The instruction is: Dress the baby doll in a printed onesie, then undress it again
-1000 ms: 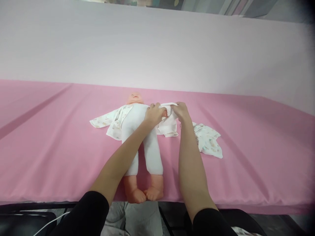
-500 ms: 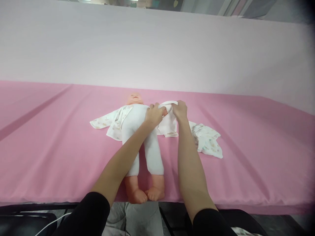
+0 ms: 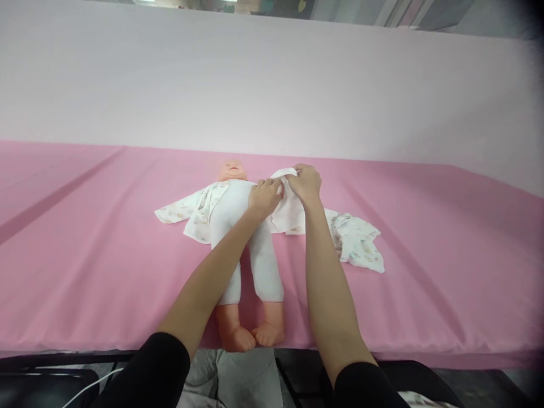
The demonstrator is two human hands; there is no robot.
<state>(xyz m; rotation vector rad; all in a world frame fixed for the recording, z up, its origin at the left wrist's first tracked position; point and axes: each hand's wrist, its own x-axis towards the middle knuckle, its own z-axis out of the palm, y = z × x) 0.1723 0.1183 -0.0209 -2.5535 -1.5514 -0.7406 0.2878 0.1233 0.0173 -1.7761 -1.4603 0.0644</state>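
A baby doll (image 3: 238,226) with a white cloth body and bare plastic feet lies on its back on the pink table (image 3: 85,255), head pointing away from me. A white printed baby jacket (image 3: 191,212) is spread open under it. My left hand (image 3: 264,197) is closed on the doll's arm at its right shoulder side. My right hand (image 3: 305,183) pinches the jacket's sleeve opening (image 3: 284,173) just beside my left hand, holding the fabric up. The doll's hand is hidden between my two hands.
A crumpled white printed garment (image 3: 359,241) lies on the table to the right of my right forearm. A pale pink backdrop (image 3: 272,85) rises behind the table. Dark chair parts and a white cable (image 3: 85,388) show below the table's front edge.
My right hand has moved left and slightly away from me with the sleeve opening, closing in on my left hand. The doll's arm, visible earlier between my hands, is now covered.
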